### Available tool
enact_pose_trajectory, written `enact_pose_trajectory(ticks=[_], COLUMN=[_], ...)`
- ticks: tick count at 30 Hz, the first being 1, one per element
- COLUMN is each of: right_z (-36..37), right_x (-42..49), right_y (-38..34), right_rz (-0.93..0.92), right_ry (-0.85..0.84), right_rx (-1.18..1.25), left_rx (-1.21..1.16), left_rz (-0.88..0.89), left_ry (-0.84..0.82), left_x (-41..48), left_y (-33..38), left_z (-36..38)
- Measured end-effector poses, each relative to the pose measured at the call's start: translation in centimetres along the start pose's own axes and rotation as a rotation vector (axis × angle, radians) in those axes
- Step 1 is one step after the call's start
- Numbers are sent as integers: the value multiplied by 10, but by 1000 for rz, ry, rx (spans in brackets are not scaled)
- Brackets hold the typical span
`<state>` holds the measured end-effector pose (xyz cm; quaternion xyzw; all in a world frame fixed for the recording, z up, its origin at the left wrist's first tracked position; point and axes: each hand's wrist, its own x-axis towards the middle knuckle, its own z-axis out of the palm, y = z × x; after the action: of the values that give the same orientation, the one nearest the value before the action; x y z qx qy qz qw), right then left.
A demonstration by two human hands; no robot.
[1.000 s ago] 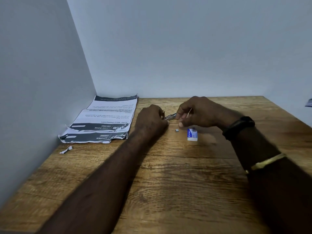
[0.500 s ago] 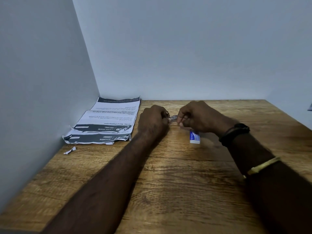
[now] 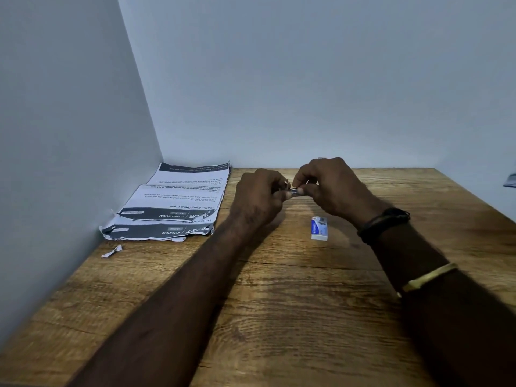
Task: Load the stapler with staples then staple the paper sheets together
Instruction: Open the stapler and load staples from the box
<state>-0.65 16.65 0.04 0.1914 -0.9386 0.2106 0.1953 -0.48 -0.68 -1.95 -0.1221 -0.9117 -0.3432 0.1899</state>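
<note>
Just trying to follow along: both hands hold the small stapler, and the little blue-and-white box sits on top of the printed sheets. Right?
Not quite. The head view shows the blue-and-white box lying on the wooden table near the right hand, apart from the printed sheets. The left hand, with the right, does hold the small stapler.
</note>
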Motion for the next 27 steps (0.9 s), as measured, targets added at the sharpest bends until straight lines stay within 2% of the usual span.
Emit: enact_pose_trajectory(ticks=[5, 10, 14, 20, 27], right_z=[-5, -15, -19, -16, -16], right_x=[1, 0, 0, -2, -3], right_y=[-1, -1, -1, -6, -5], right_rz=[23, 82, 87, 48, 27], right_ry=[-23, -12, -62, -43, -41], right_rx=[-4, 103, 54, -29, 11], left_rx=[-29, -42, -26, -47, -48], left_rz=[39, 78, 101, 50, 15], left_ry=[11, 19, 8, 29, 39], left_x=[-1, -1, -2, 0, 2], left_y=[0, 0, 1, 0, -1], left_z=[0, 1, 4, 2, -2])
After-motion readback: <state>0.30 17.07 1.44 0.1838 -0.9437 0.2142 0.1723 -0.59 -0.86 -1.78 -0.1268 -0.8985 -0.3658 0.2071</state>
